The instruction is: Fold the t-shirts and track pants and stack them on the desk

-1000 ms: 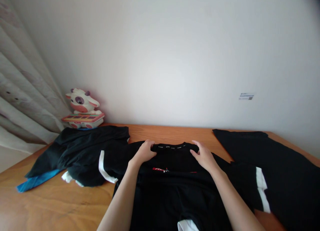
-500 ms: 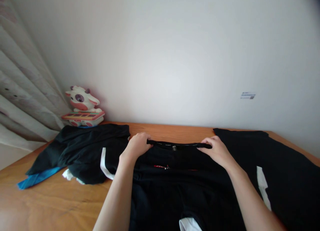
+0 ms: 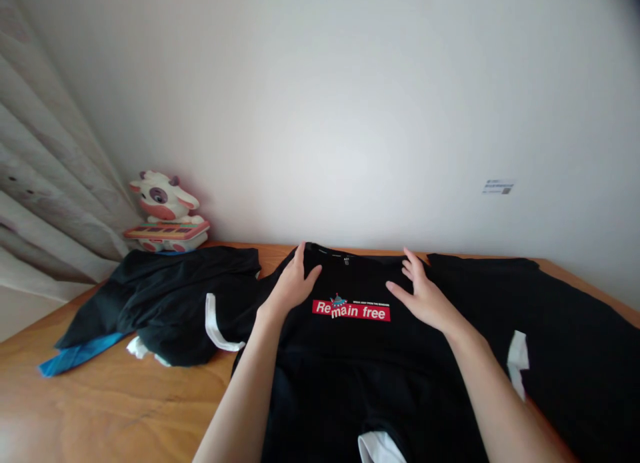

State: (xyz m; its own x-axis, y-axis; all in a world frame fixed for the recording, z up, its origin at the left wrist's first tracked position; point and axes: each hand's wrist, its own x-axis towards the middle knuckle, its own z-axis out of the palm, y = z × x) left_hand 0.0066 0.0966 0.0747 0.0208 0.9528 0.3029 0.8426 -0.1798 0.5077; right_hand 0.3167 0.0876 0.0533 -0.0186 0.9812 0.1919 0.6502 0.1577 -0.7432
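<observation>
Basically, a black short-sleeved T-shirt of soft, matte knit fabric (image 3: 325,383) lies spread at lower centre of the frame, collar at the far end, body running down to the bottom edge; its long axis points away from the person, roughly in line with the reach of the arms; left hand (image 3: 289,288) is at the collar's left end, right hand (image 3: 425,299) by its right end, so the neckline crosses between them and neither is clearly nearer; left is open, thumb well apart from the fingers, nothing pinched; right is open too, fingers fanned wider, nothing gripped; cannot tell if fingertips touch the cloth; flat red rectangular print with white lettering (image 3: 351,310) sits below both thumbs, chest area fairly smooth, looser folds lower down; curved white sleeve band (image 3: 214,326) left of centre, creased white strip (image 3: 519,351) at lower right; folded white fabric patch (image 3: 380,446) at bottom centre; crumpled dark cloth pile (image 3: 175,283) at left, wrinkled, with smooth blue fabric (image 3: 83,355) poking out; broad flat black garment (image 3: 580,336) at right, close beside the shirt; glossy cow-shaped toy keyboard (image 3: 165,203), rounded plastic-looking, behind the pile; brown wood-grain table (image 3: 125,409) underneath, plain pale wall (image 3: 325,116) behind, sheer draped curtain (image 3: 40,183) at far left.
</observation>
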